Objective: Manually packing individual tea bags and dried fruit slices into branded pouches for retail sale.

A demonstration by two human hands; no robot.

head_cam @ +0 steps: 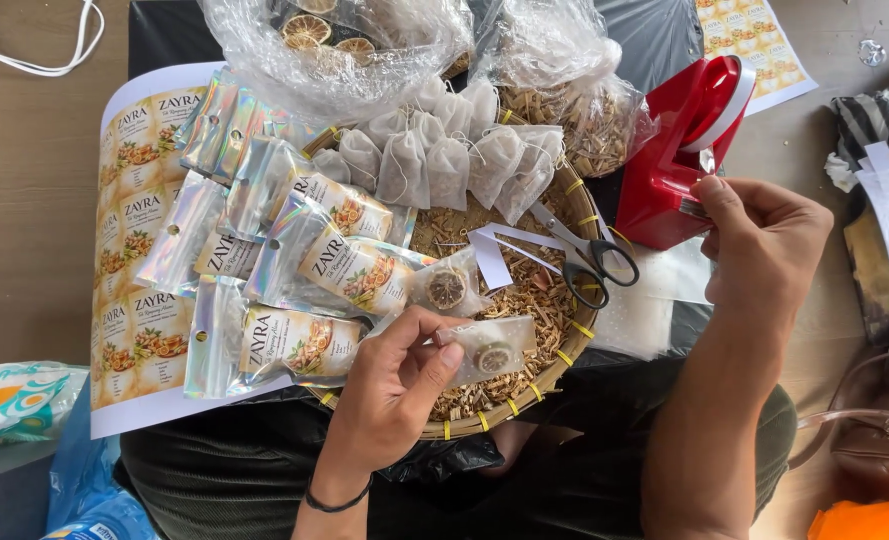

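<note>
My left hand (396,385) pinches a small clear packet (489,348) with a dried citrus slice in it, held over the round woven tray (564,352). My right hand (764,245) reaches to the red tape dispenser (679,150) at the right, its fingertips at the cutter where the tape end sits. Another clear packet with a dried slice (449,288) lies on the tray by black-handled scissors (589,260). Several shiny labelled pouches (309,260) are piled to the left.
Several small white cloth bags (434,160) and dried wood chips (524,300) fill the tray. Plastic bags of dried slices (334,40) and sticks (574,110) sit behind. A label sheet (139,300) lies at the left, a brown handbag (879,420) at the right.
</note>
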